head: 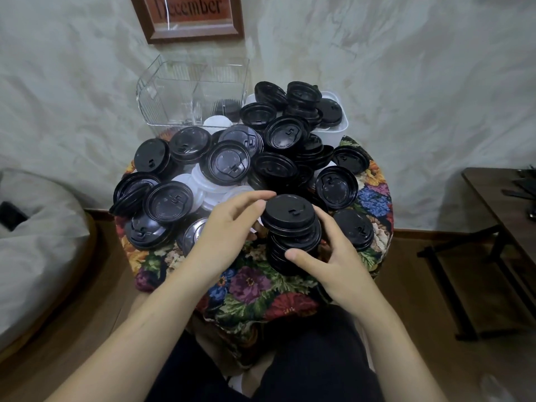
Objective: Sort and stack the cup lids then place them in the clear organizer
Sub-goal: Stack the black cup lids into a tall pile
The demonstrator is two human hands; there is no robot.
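A stack of black cup lids (293, 233) stands on the flowered tablecloth (255, 288) at the near edge of the small table. My right hand (333, 256) curls round the stack's lower right side, thumb in front. My left hand (232, 224) is at the stack's left, its fingers reaching to the rim of the top lid (287, 211). Loose black lids (229, 163) and several white lids (200, 184) cover the table behind. The clear organizer (191, 94) stands at the back left, with a few black and white lids showing low at its right side.
A white tub (333, 126) heaped with black lids stands at the back right, beside the organizer. A grey cushion (37, 242) lies to the left, a dark wooden table (501, 216) to the right. A framed sign (191, 15) hangs on the wall.
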